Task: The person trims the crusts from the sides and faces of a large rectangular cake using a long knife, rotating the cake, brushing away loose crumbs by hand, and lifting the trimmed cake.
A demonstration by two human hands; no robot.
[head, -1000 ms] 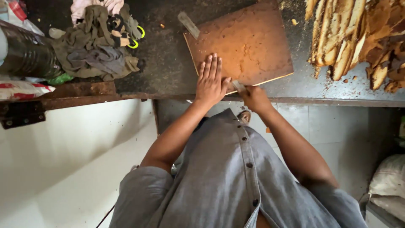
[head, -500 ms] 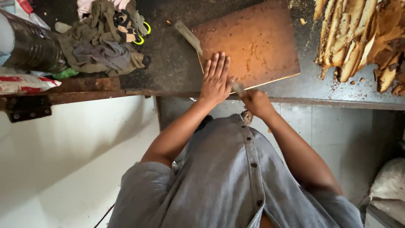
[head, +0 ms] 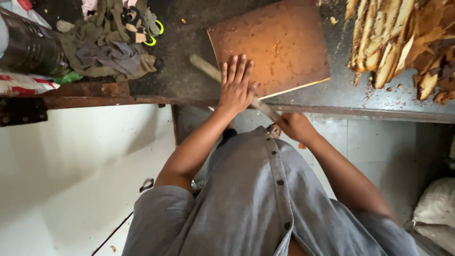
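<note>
A brown wooden board (head: 279, 42) lies on a dark countertop (head: 180, 76), its near edge at the counter's front. My left hand (head: 237, 85) rests flat on the board's near left corner, fingers together and extended. A long blade (head: 206, 68) runs under that hand, from the left of the board toward the counter edge. My right hand (head: 296, 127) is closed around the blade's handle just below the counter's front edge, over my grey buttoned shirt.
A heap of split wood pieces (head: 403, 42) fills the counter's right side. Crumpled cloths and gloves (head: 109, 47) lie at the back left beside a dark cylinder (head: 28, 45). A rusty ledge (head: 85, 90) and white sacks (head: 433, 213) flank me.
The view has shifted so the board sits more to the right. The blade has slid out to the left from under my left hand, which stays pressed on the board.
</note>
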